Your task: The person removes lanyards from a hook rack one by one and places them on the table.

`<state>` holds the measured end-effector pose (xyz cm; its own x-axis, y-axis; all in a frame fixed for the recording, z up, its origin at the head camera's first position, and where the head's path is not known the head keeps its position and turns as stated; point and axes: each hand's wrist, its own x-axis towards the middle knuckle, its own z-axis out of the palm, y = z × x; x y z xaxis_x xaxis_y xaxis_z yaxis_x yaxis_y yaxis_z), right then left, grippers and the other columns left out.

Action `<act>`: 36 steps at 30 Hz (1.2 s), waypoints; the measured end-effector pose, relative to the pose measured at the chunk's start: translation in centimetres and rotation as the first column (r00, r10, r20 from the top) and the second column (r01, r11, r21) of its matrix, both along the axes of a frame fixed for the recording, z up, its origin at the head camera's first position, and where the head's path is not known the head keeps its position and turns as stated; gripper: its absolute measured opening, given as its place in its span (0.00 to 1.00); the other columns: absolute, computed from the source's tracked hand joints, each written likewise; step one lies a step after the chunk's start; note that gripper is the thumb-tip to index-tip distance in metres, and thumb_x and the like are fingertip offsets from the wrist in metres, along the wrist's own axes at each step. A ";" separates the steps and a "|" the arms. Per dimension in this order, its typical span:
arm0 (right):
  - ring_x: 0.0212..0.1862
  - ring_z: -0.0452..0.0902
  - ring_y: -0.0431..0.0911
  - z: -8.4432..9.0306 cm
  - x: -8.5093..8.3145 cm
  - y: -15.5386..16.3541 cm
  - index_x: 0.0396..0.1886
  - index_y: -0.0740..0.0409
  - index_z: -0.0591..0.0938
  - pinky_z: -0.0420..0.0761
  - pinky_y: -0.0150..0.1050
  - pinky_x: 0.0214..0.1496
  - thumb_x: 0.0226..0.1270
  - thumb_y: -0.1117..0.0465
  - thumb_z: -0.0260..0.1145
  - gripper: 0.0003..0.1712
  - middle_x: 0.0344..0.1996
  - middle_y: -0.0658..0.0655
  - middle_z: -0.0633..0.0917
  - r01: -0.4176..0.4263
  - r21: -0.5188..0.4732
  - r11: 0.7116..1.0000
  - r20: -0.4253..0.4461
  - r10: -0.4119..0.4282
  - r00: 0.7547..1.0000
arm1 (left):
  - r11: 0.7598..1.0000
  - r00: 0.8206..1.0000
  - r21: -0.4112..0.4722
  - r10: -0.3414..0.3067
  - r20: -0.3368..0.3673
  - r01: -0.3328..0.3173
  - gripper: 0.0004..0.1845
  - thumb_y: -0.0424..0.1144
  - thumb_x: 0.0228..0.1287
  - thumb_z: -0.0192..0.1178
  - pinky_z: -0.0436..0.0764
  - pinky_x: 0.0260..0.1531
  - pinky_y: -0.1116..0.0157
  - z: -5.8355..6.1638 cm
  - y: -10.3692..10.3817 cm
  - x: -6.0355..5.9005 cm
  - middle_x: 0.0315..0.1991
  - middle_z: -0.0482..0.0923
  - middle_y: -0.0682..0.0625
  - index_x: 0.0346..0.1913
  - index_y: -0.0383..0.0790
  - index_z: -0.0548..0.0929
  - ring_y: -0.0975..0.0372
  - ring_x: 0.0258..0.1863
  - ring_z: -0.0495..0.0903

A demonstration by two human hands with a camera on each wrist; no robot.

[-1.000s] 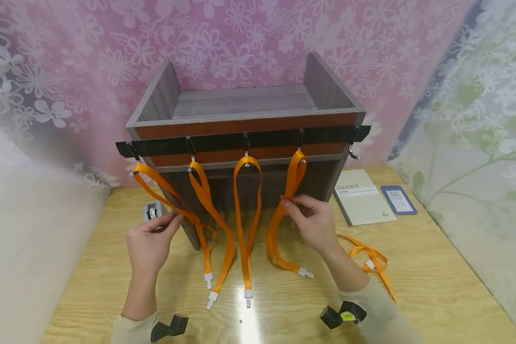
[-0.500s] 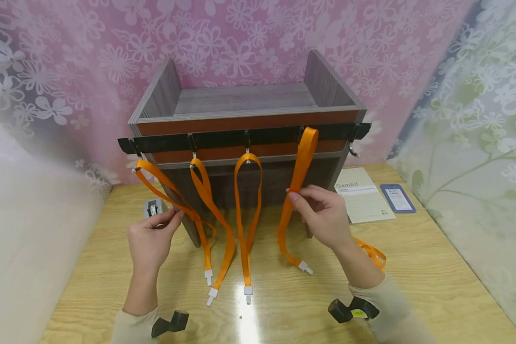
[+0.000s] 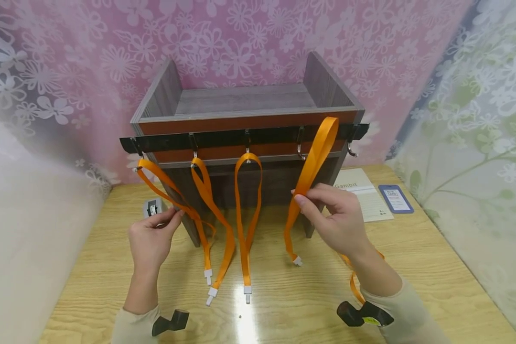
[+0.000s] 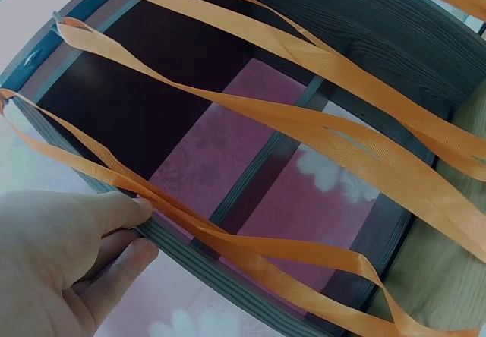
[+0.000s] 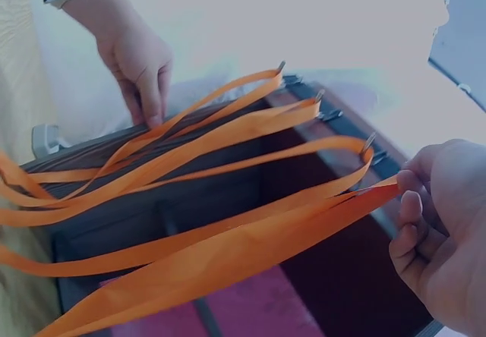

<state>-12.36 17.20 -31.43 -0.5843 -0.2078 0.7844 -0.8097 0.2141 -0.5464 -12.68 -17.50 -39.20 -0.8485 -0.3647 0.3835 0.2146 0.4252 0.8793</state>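
Note:
A dark wooden shelf unit (image 3: 245, 102) carries a black hook rail (image 3: 223, 141) across its front. Three orange lanyards hang from the rail's left hooks: the first (image 3: 156, 181), the second (image 3: 206, 191) and the third (image 3: 241, 215). My left hand (image 3: 174, 217) pinches the first lanyard's strap (image 4: 190, 227) by the unit's left corner. My right hand (image 3: 301, 197) pinches a fourth orange lanyard (image 3: 314, 160), whose loop stands free above the rail between the two rightmost hooks. The bare fourth hook (image 3: 300, 152) and the end hook (image 3: 350, 152) show. In the right wrist view that hand (image 5: 418, 223) grips the strap (image 5: 250, 250).
Another orange lanyard (image 3: 351, 282) lies on the wooden table (image 3: 434, 267) under my right forearm. A "Gambit" booklet (image 3: 365, 196) and a blue badge holder (image 3: 395, 198) lie at the right. A small grey clip (image 3: 152, 209) sits left of the unit. Curtains surround the table.
My right hand lifted the fourth lanyard off its hook and carried its loop up and to the right. The left hand has kept its hold and place.

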 end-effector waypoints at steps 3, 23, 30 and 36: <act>0.24 0.68 0.35 0.6 0.6 -0.1 0.28 0.63 0.86 0.68 0.28 0.23 0.66 0.69 0.68 0.06 0.19 0.50 0.79 -0.008 0.023 1.000 -0.044 0.009 0.999 | 1.000 1.000 -0.002 -0.002 0.001 0.002 0.08 0.36 0.58 0.74 0.81 0.25 0.81 0.0 0.0 0.1 0.35 0.88 0.37 0.37 0.34 0.92 0.83 0.26 0.81; 0.30 0.72 0.39 1.8 2.4 1.5 0.33 0.69 0.87 0.73 0.26 0.31 0.66 0.71 0.68 0.03 0.28 0.56 0.85 -0.166 -0.060 0.984 -0.053 0.163 0.985 | 0.999 0.999 0.020 0.026 0.046 -0.027 0.10 0.38 0.57 0.74 0.81 0.26 0.81 -0.3 -0.1 0.2 0.37 0.88 0.37 0.38 0.35 0.92 0.82 0.24 0.82; 0.30 0.75 0.39 1.3 2.3 3.0 0.34 0.73 0.87 0.77 0.24 0.33 0.65 0.73 0.68 0.04 0.34 0.55 0.89 -0.184 -0.109 0.977 -0.049 0.180 0.983 | 1.000 0.999 0.025 0.012 0.036 -0.013 0.09 0.37 0.57 0.74 0.81 0.27 0.81 -0.4 0.0 0.1 0.37 0.88 0.37 0.38 0.35 0.92 0.82 0.25 0.82; 0.29 0.73 0.39 1.1 2.1 3.9 0.33 0.74 0.87 0.75 0.24 0.32 0.63 0.73 0.70 0.04 0.27 0.54 0.85 -0.183 -0.153 0.971 -0.076 0.173 0.982 | 1.000 0.999 0.019 0.013 0.037 -0.014 0.09 0.38 0.57 0.75 0.81 0.27 0.81 -0.2 -0.1 0.0 0.37 0.88 0.38 0.38 0.36 0.92 0.82 0.25 0.82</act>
